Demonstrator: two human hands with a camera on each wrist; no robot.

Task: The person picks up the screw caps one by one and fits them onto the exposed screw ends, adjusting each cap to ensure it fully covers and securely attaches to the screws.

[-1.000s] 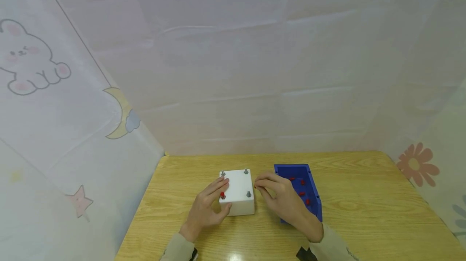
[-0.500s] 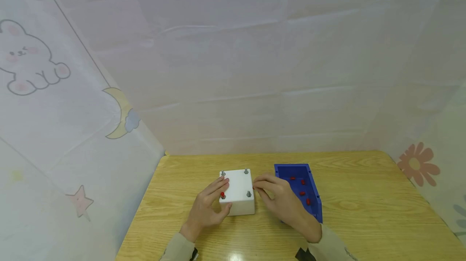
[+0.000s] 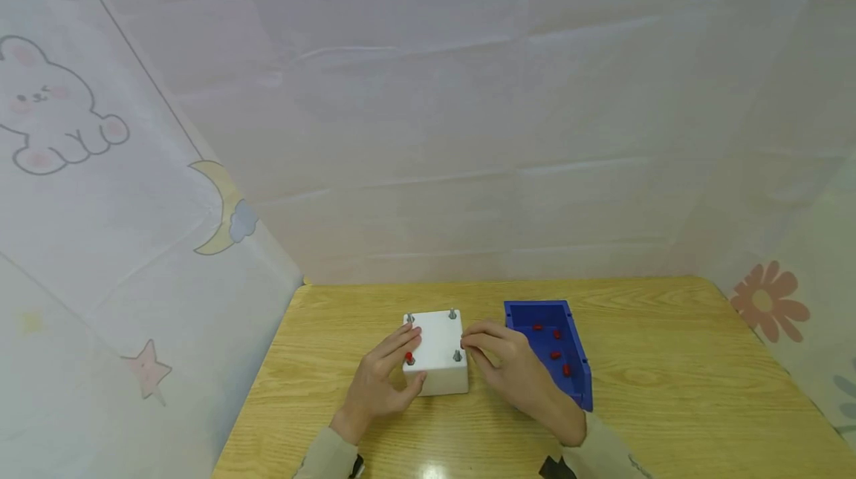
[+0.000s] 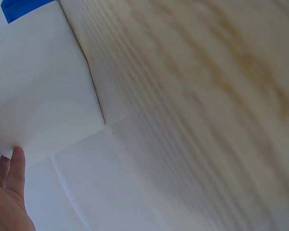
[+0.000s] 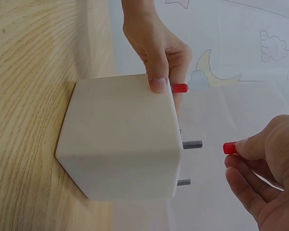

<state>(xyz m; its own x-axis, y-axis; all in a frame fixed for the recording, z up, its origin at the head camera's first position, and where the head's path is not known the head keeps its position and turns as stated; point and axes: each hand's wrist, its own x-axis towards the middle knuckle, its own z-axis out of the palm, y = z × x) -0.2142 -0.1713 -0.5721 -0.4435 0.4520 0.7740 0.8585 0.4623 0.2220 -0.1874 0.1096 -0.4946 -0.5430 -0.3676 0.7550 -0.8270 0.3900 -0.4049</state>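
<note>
Pinching a red cap (image 5: 229, 147) between thumb and finger of the right hand (image 5: 282, 151), just off the tip of the near-right threaded stud (image 5: 192, 144) on the white block (image 5: 127, 122), with a slim open gap between. Gripping the block's left side with the left hand (image 3: 381, 375), fingers over the top edge, thumb on the near face, beside a red-capped stud (image 5: 179, 88). Slanting the right forearm in over the near-left part of the blue bin (image 3: 579, 360), well inside both side edges of the wooden table (image 3: 669, 360).
</note>
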